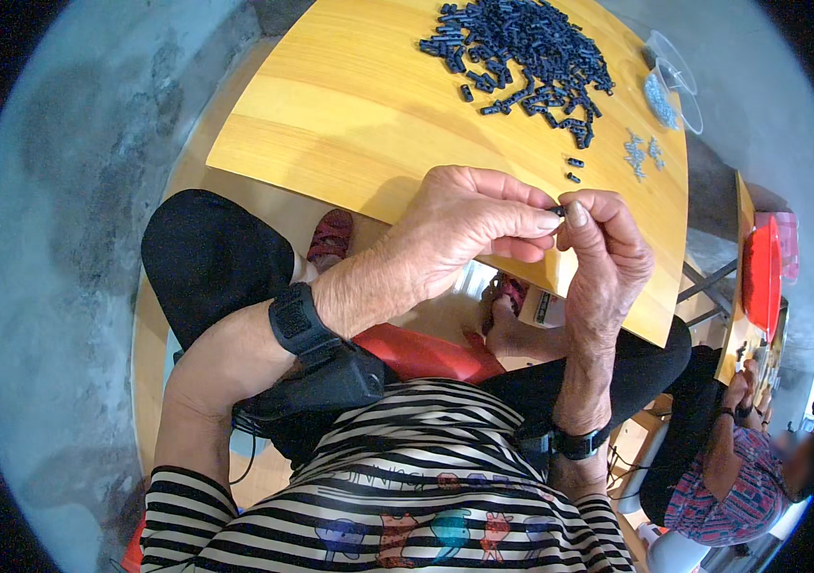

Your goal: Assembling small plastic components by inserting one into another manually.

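My left hand (488, 215) pinches a small black plastic piece (557, 210) between thumb and index finger, just above the table's near edge. The tips of my right hand (608, 244) meet it there, thumb and curled index finger closed on the piece's other end. Most of the piece is covered by fingertips. Two loose black pieces (574, 163) lie on the wooden table (350, 124) beyond my fingers. Farther back spreads a large heap of similar black pieces (531, 57). Small pale grey parts (635, 157) are scattered near the right edge.
At the table's far right stands a clear plastic tub (661, 100) holding many small pale parts, with a clear lid beside it. To the right, another person (737, 477) sits at a second table bearing a red tray (762, 277). A grey wall (73, 239) rises on the left.
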The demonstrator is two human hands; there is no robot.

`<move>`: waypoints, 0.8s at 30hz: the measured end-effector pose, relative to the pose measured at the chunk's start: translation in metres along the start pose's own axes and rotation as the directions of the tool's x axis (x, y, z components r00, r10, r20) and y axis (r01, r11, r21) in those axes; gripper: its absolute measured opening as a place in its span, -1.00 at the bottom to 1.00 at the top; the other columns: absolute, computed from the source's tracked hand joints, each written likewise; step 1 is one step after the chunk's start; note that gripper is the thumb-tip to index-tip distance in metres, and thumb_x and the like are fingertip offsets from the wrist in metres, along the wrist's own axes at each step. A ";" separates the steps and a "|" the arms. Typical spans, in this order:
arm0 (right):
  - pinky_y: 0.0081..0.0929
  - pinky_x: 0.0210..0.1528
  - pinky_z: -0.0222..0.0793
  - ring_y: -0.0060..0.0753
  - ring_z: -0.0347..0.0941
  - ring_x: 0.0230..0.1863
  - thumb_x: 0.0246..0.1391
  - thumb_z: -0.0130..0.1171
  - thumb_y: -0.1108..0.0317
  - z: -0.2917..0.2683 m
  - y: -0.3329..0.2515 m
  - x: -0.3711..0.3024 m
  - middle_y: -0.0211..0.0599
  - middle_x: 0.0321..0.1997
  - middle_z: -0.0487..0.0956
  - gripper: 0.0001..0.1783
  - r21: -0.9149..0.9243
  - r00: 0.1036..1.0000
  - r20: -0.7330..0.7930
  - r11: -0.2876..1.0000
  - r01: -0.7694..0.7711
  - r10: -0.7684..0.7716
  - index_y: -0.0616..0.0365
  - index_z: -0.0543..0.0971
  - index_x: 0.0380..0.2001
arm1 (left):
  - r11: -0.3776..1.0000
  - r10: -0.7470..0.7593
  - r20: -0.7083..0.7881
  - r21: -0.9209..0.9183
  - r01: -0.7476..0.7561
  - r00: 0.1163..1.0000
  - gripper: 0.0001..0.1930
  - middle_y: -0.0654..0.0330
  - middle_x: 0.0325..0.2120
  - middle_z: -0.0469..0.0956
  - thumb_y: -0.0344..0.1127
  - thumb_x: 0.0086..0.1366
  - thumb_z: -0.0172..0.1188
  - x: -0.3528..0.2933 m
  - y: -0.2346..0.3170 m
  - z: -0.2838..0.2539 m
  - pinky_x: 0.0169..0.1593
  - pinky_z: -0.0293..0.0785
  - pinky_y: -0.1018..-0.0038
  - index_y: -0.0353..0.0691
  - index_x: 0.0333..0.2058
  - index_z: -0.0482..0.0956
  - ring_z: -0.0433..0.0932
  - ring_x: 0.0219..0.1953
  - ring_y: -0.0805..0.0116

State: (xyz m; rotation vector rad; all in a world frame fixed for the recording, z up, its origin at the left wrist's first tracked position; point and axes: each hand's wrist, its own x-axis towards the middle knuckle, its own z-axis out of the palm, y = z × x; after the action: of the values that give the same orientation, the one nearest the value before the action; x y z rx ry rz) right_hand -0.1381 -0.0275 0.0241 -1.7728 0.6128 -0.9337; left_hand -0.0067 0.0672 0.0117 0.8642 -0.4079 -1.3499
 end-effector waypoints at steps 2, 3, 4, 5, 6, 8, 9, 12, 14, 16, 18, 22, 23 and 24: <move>-0.71 -0.45 0.23 -0.68 0.32 -0.49 0.00 0.19 0.53 -0.001 -0.002 -0.001 -0.41 -0.45 0.49 -0.95 -0.015 1.000 0.003 1.000 0.002 -0.002 0.29 0.58 -0.42 | 1.000 0.003 0.000 -0.001 -0.003 1.000 -0.76 0.13 -0.41 0.60 -0.41 0.14 0.24 0.000 0.001 0.001 -0.28 0.58 0.53 -0.40 -0.22 0.54 0.61 -0.38 0.39; -0.71 -0.45 0.23 -0.68 0.31 -0.49 0.00 0.19 0.54 0.000 -0.003 -0.001 -0.41 -0.45 0.48 -0.94 -0.032 1.000 -0.003 0.999 0.031 -0.031 0.28 0.58 -0.41 | 1.000 0.009 -0.003 -0.005 -0.009 1.000 -0.76 0.13 -0.41 0.60 -0.41 0.13 0.24 0.000 0.001 0.002 -0.28 0.58 0.54 -0.40 -0.23 0.55 0.61 -0.38 0.39; -0.71 -0.45 0.24 -0.68 0.31 -0.49 -0.01 0.19 0.55 0.000 -0.003 -0.002 -0.41 -0.45 0.48 -0.94 -0.049 0.998 -0.008 0.997 0.060 -0.061 0.28 0.59 -0.40 | 1.000 0.015 -0.007 -0.010 -0.015 1.000 -0.76 0.12 -0.41 0.60 -0.41 0.13 0.24 0.001 0.000 0.002 -0.28 0.58 0.54 -0.40 -0.23 0.55 0.61 -0.38 0.39; -0.71 -0.45 0.24 -0.68 0.31 -0.49 -0.01 0.19 0.55 0.001 -0.003 -0.003 -0.41 -0.45 0.48 -0.94 -0.049 0.998 -0.007 0.997 0.060 -0.061 0.28 0.59 -0.40 | 1.000 0.015 -0.008 -0.010 -0.015 1.000 -0.76 0.12 -0.41 0.60 -0.41 0.13 0.24 0.001 0.000 0.001 -0.28 0.58 0.54 -0.40 -0.23 0.55 0.61 -0.38 0.39; -0.70 -0.44 0.25 -0.66 0.33 -0.47 -0.02 0.19 0.57 0.002 -0.002 -0.003 -0.39 -0.43 0.49 -0.92 -0.072 0.996 -0.020 0.993 0.090 -0.092 0.28 0.59 -0.39 | 1.000 0.020 -0.005 -0.024 -0.020 1.000 -0.76 0.12 -0.41 0.60 -0.41 0.13 0.24 0.001 0.000 0.000 -0.29 0.58 0.54 -0.40 -0.23 0.55 0.61 -0.38 0.39; -0.70 -0.43 0.27 -0.64 0.35 -0.46 -0.04 0.19 0.59 0.003 0.000 -0.004 -0.37 -0.41 0.51 -0.89 -0.095 0.992 -0.031 0.988 0.120 -0.124 0.28 0.59 -0.37 | 0.999 0.026 -0.003 -0.038 -0.026 1.000 -0.76 0.11 -0.41 0.60 -0.41 0.13 0.24 0.001 0.000 -0.001 -0.29 0.58 0.54 -0.40 -0.23 0.55 0.61 -0.38 0.39; -0.67 -0.39 0.30 -0.59 0.39 -0.42 -0.07 0.20 0.61 0.004 0.001 -0.003 -0.33 -0.39 0.52 -0.87 -0.200 0.978 -0.020 0.959 0.200 -0.209 0.28 0.59 -0.36 | 0.999 0.018 0.000 -0.042 -0.018 1.000 -0.76 0.11 -0.41 0.60 -0.40 0.14 0.24 0.001 0.001 -0.001 -0.29 0.58 0.54 -0.41 -0.23 0.55 0.61 -0.38 0.39; -0.62 -0.31 0.35 -0.48 0.44 -0.35 -0.12 0.21 0.63 0.006 -0.001 -0.004 -0.26 -0.36 0.54 -0.81 -0.262 0.972 -0.024 0.940 0.219 -0.233 0.27 0.60 -0.34 | 0.998 0.010 0.000 -0.054 -0.010 1.000 -0.76 0.10 -0.41 0.60 -0.39 0.14 0.24 0.001 0.002 0.000 -0.29 0.58 0.53 -0.41 -0.23 0.55 0.61 -0.39 0.39; -0.58 -0.27 0.36 -0.42 0.46 -0.31 -0.14 0.22 0.63 0.009 -0.001 -0.005 -0.23 -0.35 0.55 -0.79 -0.222 0.984 -0.044 0.962 0.161 -0.175 0.27 0.60 -0.33 | 0.998 0.010 -0.002 -0.064 -0.011 1.000 -0.75 0.10 -0.40 0.60 -0.38 0.14 0.23 0.000 0.002 0.000 -0.29 0.58 0.53 -0.41 -0.23 0.55 0.61 -0.39 0.39; -0.55 -0.23 0.36 -0.39 0.46 -0.29 -0.15 0.23 0.63 0.010 0.000 -0.004 -0.23 -0.36 0.55 -0.78 -0.243 0.967 -0.054 0.942 0.230 -0.250 0.27 0.60 -0.33 | 0.997 0.021 0.005 -0.077 -0.021 1.000 -0.75 0.11 -0.39 0.60 -0.36 0.14 0.24 0.000 0.003 -0.001 -0.28 0.57 0.53 -0.40 -0.23 0.55 0.61 -0.39 0.39; -0.56 -0.23 0.36 -0.40 0.46 -0.29 -0.15 0.23 0.63 0.009 0.002 -0.003 -0.24 -0.36 0.55 -0.78 -0.247 0.967 -0.052 0.941 0.230 -0.249 0.27 0.60 -0.34 | 0.998 0.019 0.004 -0.060 -0.018 1.000 -0.75 0.11 -0.39 0.60 -0.36 0.14 0.24 -0.001 0.004 0.000 -0.26 0.56 0.53 -0.39 -0.23 0.55 0.60 -0.38 0.40; -0.55 -0.22 0.36 -0.39 0.46 -0.27 -0.15 0.23 0.63 0.009 0.003 -0.003 -0.24 -0.37 0.54 -0.80 -0.238 0.967 -0.067 0.945 0.224 -0.246 0.26 0.59 -0.35 | 0.999 0.039 0.010 -0.010 -0.038 0.999 -0.76 0.13 -0.38 0.60 -0.34 0.15 0.24 -0.001 0.003 -0.001 -0.23 0.55 0.53 -0.35 -0.23 0.57 0.59 -0.36 0.43; -0.55 -0.22 0.36 -0.39 0.46 -0.27 -0.15 0.23 0.63 0.009 0.003 -0.004 -0.24 -0.37 0.54 -0.80 -0.239 0.966 -0.068 0.944 0.226 -0.248 0.26 0.59 -0.35 | 0.999 0.040 0.012 -0.009 -0.040 0.999 -0.76 0.13 -0.38 0.60 -0.34 0.15 0.24 -0.001 0.002 -0.001 -0.23 0.55 0.53 -0.35 -0.23 0.57 0.59 -0.36 0.43; -0.58 -0.27 0.36 -0.43 0.45 -0.31 -0.14 0.22 0.63 0.008 0.004 -0.003 -0.26 -0.37 0.54 -0.80 -0.234 0.968 -0.060 0.946 0.224 -0.244 0.27 0.59 -0.35 | 0.999 0.040 0.019 0.002 -0.040 0.999 -0.76 0.14 -0.38 0.60 -0.33 0.15 0.24 0.001 0.001 -0.002 -0.22 0.55 0.53 -0.34 -0.23 0.57 0.59 -0.35 0.43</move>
State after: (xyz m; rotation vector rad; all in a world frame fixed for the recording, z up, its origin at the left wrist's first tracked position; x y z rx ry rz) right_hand -0.1336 -0.0225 0.0182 -2.0494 0.5906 -1.1469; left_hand -0.0042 0.0673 0.0109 0.8417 -0.4392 -1.3213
